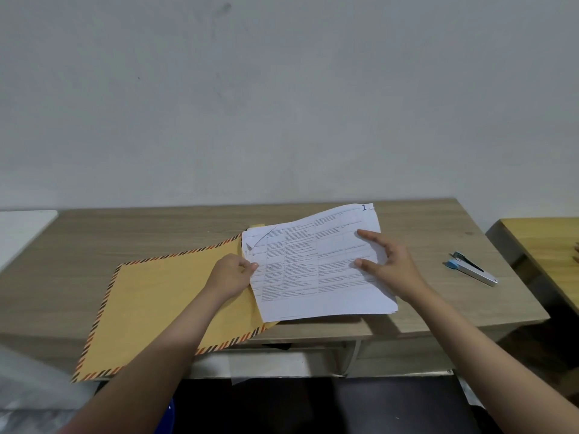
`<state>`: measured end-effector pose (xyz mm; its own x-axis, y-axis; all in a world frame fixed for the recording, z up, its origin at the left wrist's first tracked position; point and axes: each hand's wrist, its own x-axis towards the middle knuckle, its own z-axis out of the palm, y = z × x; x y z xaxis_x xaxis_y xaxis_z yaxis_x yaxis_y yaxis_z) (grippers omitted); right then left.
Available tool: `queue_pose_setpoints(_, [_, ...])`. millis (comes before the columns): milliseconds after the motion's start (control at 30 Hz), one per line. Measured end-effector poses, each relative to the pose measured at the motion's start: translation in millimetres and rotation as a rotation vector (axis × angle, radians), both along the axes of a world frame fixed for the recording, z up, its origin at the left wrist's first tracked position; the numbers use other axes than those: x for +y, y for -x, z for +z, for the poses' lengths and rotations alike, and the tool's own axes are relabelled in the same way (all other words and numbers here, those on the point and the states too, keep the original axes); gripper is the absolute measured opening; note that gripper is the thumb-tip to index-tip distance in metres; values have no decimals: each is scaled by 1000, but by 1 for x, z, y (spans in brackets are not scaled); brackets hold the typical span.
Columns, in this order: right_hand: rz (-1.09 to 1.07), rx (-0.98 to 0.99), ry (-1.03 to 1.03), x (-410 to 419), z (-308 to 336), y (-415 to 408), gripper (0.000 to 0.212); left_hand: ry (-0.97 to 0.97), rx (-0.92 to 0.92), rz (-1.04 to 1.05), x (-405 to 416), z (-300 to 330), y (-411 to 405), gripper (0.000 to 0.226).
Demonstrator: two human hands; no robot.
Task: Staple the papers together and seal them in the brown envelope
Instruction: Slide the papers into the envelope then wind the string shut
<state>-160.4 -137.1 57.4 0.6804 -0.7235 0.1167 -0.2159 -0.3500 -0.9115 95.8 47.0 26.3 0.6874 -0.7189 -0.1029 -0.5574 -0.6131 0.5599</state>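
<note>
A brown envelope (156, 302) with an orange-and-black striped border lies on the wooden desk (125, 233), its near corner hanging over the front edge. A stack of printed white papers (313, 270) lies at the envelope's open right end, the left edge at the mouth. My left hand (230, 275) pinches the envelope's opening edge beside the papers' left edge. On the stack's right side, my right hand (388, 261) holds the papers with its fingers spread on top. A silver and blue stapler (471, 267) lies on the desk to the right, apart from both hands.
A white surface (22, 233) adjoins the desk at the left. A yellowish wooden table (545, 245) stands at the right. The grey wall runs right behind the desk. Below the front edge is a shelf and a dark floor.
</note>
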Motion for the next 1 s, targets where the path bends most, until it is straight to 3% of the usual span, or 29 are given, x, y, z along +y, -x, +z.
queue_pose_setpoints(300, [24, 21, 2, 4, -2, -9, 54, -14, -43, 1, -3, -5, 4, 37])
queue_pose_setpoints(433, [11, 22, -42, -5, 14, -4, 57, -39, -45, 0, 1, -2, 2, 12])
queue_pose_setpoints(500, [25, 56, -29, -10, 21, -3, 56, -29, -53, -13, 1, -2, 3, 26])
queue_pose_setpoints(600, [53, 100, 3, -12, 26, -8, 55, 0, -60, -9, 0, -6, 6, 12])
queue_pose_setpoints(767, [93, 65, -7, -7, 18, -19, 54, 48, -89, -17, -1, -10, 9, 46])
queue_pose_setpoints(1000, [67, -155, -333, -14, 22, -10, 57, 159, -33, 55, 13, -16, 2, 42])
